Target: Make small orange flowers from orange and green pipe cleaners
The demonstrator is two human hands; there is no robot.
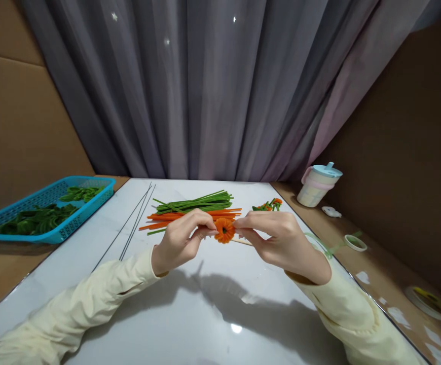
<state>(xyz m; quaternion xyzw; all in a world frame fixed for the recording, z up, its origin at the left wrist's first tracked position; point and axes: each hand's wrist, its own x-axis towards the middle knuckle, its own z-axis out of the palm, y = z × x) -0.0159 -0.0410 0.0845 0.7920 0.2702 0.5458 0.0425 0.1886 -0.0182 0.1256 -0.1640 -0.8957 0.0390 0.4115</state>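
Note:
An orange flower [224, 230] with ruffled petals and a dark centre is held up over the white table, facing me. It looks made of fuzzy pipe cleaner. My left hand [184, 235] pinches its left edge between thumb and fingers. On the opposite edge my right hand [277, 238] has a similar pinch. Behind the hands lie a bundle of orange pipe cleaners [159, 220] and a bundle of green pipe cleaners [201, 202]. A thin pale stick [242, 242] shows beside the flower, partly hidden by my right hand.
Several dark thin wires [135, 223] lie at left. A blue basket [59, 235] holds green leaf-like pieces [34, 220]. Small orange and green pieces [269, 205] lie at back right. A lidded cup [318, 187], tape roll [355, 243] and paper scraps [398, 317] are on the right.

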